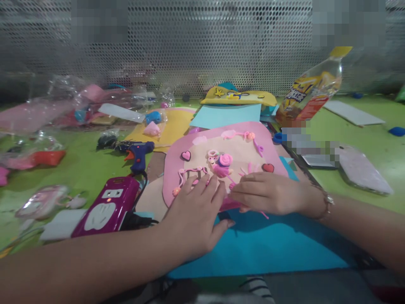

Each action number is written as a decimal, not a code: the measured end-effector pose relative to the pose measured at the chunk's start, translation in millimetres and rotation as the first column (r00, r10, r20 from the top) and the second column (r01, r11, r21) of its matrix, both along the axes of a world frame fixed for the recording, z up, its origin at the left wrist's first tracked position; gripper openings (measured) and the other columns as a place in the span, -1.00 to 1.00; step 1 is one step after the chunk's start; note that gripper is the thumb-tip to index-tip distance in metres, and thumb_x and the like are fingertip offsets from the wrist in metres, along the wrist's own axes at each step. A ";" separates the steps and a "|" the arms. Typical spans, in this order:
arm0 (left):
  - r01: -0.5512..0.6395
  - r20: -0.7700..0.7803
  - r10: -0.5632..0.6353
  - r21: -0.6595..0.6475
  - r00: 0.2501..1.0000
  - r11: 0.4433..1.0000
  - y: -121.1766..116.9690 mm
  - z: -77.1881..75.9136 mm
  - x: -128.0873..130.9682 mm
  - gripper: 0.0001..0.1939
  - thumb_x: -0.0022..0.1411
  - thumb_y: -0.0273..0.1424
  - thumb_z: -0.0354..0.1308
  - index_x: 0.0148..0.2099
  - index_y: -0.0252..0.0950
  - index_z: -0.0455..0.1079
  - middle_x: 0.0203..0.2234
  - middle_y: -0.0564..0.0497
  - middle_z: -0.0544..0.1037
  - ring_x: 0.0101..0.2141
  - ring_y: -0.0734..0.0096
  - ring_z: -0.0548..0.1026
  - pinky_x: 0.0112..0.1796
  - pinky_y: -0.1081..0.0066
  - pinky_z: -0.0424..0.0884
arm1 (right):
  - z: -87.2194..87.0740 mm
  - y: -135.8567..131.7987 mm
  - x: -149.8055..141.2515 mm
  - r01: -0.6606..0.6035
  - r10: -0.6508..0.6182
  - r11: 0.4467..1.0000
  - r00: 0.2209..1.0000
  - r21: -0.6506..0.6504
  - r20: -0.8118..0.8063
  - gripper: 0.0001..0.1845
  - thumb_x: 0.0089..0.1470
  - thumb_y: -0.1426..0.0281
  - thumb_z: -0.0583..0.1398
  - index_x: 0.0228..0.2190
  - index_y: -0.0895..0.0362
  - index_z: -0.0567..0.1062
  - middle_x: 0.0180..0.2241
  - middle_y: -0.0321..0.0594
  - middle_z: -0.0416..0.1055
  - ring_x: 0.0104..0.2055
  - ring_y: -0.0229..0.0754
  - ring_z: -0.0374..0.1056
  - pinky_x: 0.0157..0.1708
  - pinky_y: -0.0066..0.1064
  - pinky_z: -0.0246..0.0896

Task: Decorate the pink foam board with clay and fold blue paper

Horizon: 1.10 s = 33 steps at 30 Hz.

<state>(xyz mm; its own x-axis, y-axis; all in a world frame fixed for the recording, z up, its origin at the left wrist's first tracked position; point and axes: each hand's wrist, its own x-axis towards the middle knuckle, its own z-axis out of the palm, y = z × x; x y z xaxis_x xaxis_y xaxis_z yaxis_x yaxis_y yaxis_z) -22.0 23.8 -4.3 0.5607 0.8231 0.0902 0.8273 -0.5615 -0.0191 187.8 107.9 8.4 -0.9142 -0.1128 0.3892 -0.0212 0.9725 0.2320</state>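
My left hand [198, 215] lies with fingers spread on the lower left of a pink foam-like craft sheet [172, 169] with a cream centre. Near its fingertips is a dark-and-pink fence-like clay shape [193, 175]. Fingers pressed together, my right hand [268, 192] bends over the sheet's lower right, at a thin pink clay strand [265, 215] that sticks out below it. Its fingertips are partly hidden. Between and above the hands sits a pink clay snail [223, 164]. Heart shapes, a pink one [186, 156] and a red one [268, 168], decorate the sheet.
A blue sheet [253, 245] lies under the work. At left are a glue gun [139, 154], a purple power strip [109, 207] and bagged clay [153, 126]. To the right stand a drink bottle [311, 93] and a phone [365, 169]. A perforated metal panel [190, 42] rises behind.
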 end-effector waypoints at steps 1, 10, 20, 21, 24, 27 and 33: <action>0.000 -0.002 0.000 -0.004 1.000 1.000 -0.2 -0.2 -0.2 -0.32 0.33 -0.01 -0.28 0.26 -0.41 0.11 0.18 -0.26 0.22 0.15 -0.10 0.14 0.11 -0.06 -0.07 | -0.5 0.0 0.0 0.002 -0.002 1.000 1.000 -0.003 0.007 -0.74 0.28 0.39 -0.01 -0.23 0.29 0.41 -0.31 -0.08 0.46 -0.24 -0.19 0.38 -0.22 -0.35 0.34; 0.005 0.001 -0.005 -0.001 1.000 1.000 0.1 -2.6 -1.1 -0.30 0.33 -0.01 -0.31 0.27 -0.42 0.09 0.20 -0.27 0.18 0.17 -0.11 0.12 0.12 -0.07 -0.10 | -4.6 2.3 -0.2 0.027 -0.025 0.999 0.998 -0.038 0.059 -0.75 0.27 0.47 -0.04 -0.21 0.29 0.41 -0.27 -0.05 0.45 -0.19 -0.17 0.37 -0.16 -0.31 0.35; 0.012 0.006 -0.012 0.031 1.000 0.999 -1.0 -2.8 -0.9 -0.32 0.34 -0.02 -0.31 0.26 -0.42 0.11 0.18 -0.26 0.22 0.16 -0.08 0.14 0.11 -0.05 -0.08 | -4.0 4.6 -0.1 0.030 -0.032 0.987 0.999 -0.156 -0.015 -0.73 0.25 0.52 -0.06 -0.17 0.31 0.40 -0.25 -0.05 0.45 -0.15 -0.17 0.36 -0.13 -0.36 0.35; 0.011 0.009 -0.011 0.036 1.000 0.999 -1.0 -2.8 -0.8 -0.32 0.34 -0.02 -0.31 0.26 -0.42 0.12 0.18 -0.26 0.22 0.16 -0.08 0.14 0.11 -0.04 -0.07 | -4.0 4.7 -0.1 0.027 -0.031 0.986 0.999 -0.166 -0.023 -0.74 0.24 0.53 -0.06 -0.17 0.31 0.39 -0.24 -0.05 0.46 -0.15 -0.18 0.36 -0.12 -0.36 0.35; 0.009 0.010 -0.010 0.035 1.000 0.999 -0.9 -2.7 -0.6 -0.32 0.34 -0.02 -0.29 0.25 -0.41 0.12 0.18 -0.26 0.23 0.15 -0.08 0.15 0.10 -0.04 -0.06 | -4.0 4.6 -0.7 0.017 -0.026 0.982 0.999 -0.187 -0.044 -0.74 0.22 0.55 -0.05 -0.16 0.30 0.39 -0.25 -0.06 0.47 -0.15 -0.17 0.36 -0.11 -0.37 0.34; 0.006 0.007 -0.006 0.023 1.000 1.000 -0.6 -2.5 -1.1 -0.32 0.33 0.00 -0.29 0.25 -0.40 0.12 0.19 -0.27 0.20 0.16 -0.08 0.13 0.11 -0.05 -0.06 | -4.0 4.2 -1.9 0.018 -0.030 0.980 0.998 -0.199 -0.055 -0.74 0.22 0.55 -0.04 -0.17 0.30 0.40 -0.26 -0.06 0.48 -0.15 -0.16 0.36 -0.12 -0.37 0.34; 0.007 -0.015 -0.007 0.026 1.000 1.000 0.5 -3.3 -2.4 -0.28 0.32 0.03 -0.31 0.26 -0.41 0.11 0.24 -0.26 0.10 0.22 -0.08 0.01 0.13 -0.07 -0.12 | -2.5 3.0 -3.3 0.058 -0.073 0.966 0.996 -0.254 -0.049 -0.71 0.23 0.54 -0.07 -0.15 0.27 0.41 -0.27 -0.08 0.48 -0.18 -0.18 0.37 -0.17 -0.38 0.36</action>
